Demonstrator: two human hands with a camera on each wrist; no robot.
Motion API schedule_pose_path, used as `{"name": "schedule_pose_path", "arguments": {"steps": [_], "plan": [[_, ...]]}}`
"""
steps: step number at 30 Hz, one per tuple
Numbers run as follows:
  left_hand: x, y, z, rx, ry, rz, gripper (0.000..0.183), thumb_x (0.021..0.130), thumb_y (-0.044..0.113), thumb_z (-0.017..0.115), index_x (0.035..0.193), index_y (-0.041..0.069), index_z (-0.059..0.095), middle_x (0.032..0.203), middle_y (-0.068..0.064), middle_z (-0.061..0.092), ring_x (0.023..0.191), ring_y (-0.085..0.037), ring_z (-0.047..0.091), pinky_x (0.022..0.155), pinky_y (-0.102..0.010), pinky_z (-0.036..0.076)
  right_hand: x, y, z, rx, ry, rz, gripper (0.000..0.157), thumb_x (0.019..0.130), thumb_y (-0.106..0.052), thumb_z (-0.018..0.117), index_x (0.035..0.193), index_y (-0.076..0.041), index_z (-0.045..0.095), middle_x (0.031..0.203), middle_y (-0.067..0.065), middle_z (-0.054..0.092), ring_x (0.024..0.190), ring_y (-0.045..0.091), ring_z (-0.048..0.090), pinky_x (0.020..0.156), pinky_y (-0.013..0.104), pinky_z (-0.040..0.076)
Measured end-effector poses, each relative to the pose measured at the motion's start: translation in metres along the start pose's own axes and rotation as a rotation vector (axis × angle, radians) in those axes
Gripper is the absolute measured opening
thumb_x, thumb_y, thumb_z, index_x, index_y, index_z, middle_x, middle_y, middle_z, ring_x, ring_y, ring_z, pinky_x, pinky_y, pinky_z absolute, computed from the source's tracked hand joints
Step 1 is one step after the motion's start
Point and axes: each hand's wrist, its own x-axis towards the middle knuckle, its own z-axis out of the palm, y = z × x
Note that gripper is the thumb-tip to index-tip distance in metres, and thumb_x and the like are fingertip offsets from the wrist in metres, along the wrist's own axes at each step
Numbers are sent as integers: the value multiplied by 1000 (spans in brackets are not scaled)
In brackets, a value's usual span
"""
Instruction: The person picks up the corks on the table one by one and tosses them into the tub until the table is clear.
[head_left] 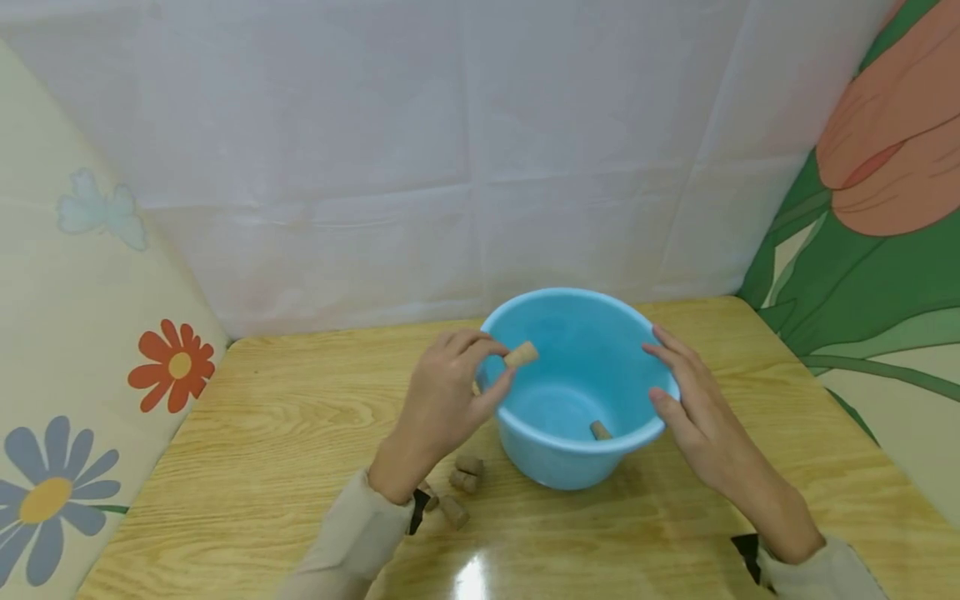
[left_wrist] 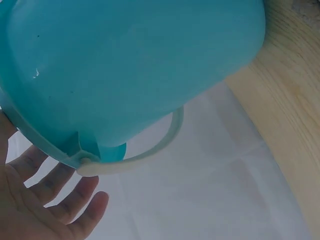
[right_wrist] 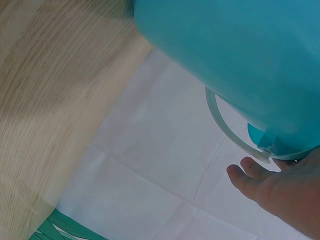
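Between the thumb and fingers of my left hand [head_left: 444,398] a tan cork [head_left: 522,355] is pinched, held above the left rim of a light blue bucket [head_left: 566,462]. In the left wrist view the outstretched lower fingers [left_wrist: 90,215] lie beside the rim and the pale bucket handle [left_wrist: 145,159]. My right hand [head_left: 701,421] holds the bucket's right rim, its thumb and fingertips reaching over the edge. Another cork [head_left: 600,430] lies on the bucket floor. Several corks [head_left: 454,510] lie on the table left of the bucket, partly hidden by my left wrist.
The bucket stands on a wood-grain table [head_left: 285,467]. A white cloth backdrop [head_left: 337,167] rises behind the table. Panels with painted flowers [head_left: 180,365] flank it on the left and right.
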Motion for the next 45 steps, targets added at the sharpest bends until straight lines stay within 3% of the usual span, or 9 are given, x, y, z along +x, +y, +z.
{"name": "schedule_pose_path", "arguments": {"steps": [18,28,45], "plan": [[0,6,-2,-90,-130,-133,14,91,23,72,101,14,75,107,-3,71,107,-26,57,95,-41,49,-1,0,-1,-9,-8,21,48,102,-11,47,149,-7,39,164,11,21,147,43,21,104,74,25],[0,6,-2,-122,-139,-142,15,91,23,72,101,12,75,106,-3,73,110,-26,57,100,-42,45,0,-1,0,-6,-10,21,48,102,-11,47,149,-7,39,164,12,21,147,45,21,106,74,23],[2,10,-6,-147,-220,-205,17,94,28,69,101,14,75,111,-4,72,118,-29,53,105,-46,41,-2,-2,-1,1,-6,20,48,102,-11,47,149,-7,39,164,12,21,147,46,21,105,76,23]]}}
